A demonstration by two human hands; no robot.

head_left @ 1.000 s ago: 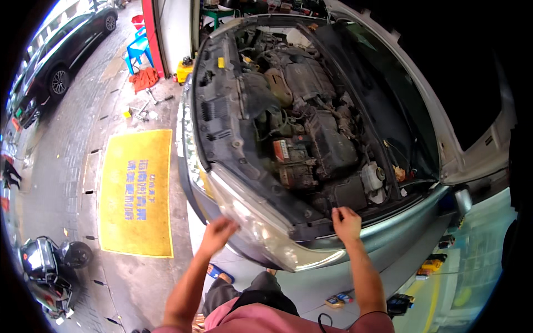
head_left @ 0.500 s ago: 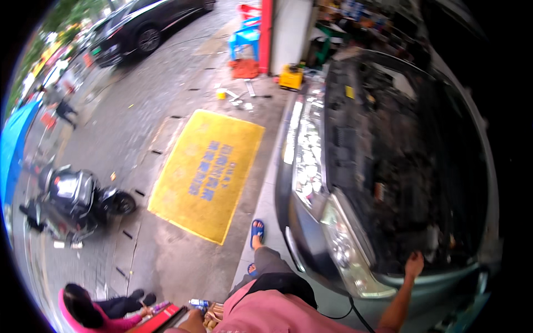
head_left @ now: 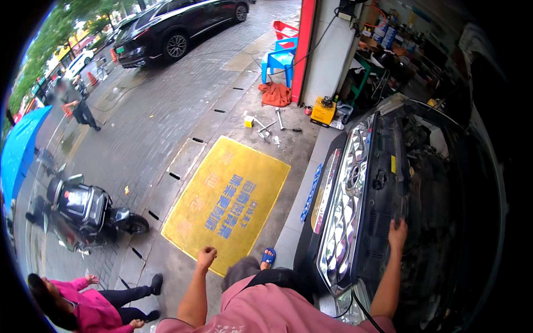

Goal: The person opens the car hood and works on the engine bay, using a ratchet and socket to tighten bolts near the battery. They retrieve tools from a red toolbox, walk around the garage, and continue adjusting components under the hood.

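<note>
My left hand is in the air above the yellow mat, its fingers curled; whether they hold anything is hidden. My right hand is at the dark top panel along the car's front, fingers bent at its edge; what they grip, if anything, I cannot make out. The chrome grille runs between my hands, and the open engine bay lies to the right, mostly in shadow. A black hose hangs near my right forearm.
A person in pink is at lower left. A scooter, blue umbrella, walker and black car occupy the street. Metal tools, plastic chairs and a yellow machine sit by the red-edged pillar.
My view has swung left toward the street, bringing the person in pink in. My left hand has moved from beside the headlight to over the mat; my right stays at the car.
</note>
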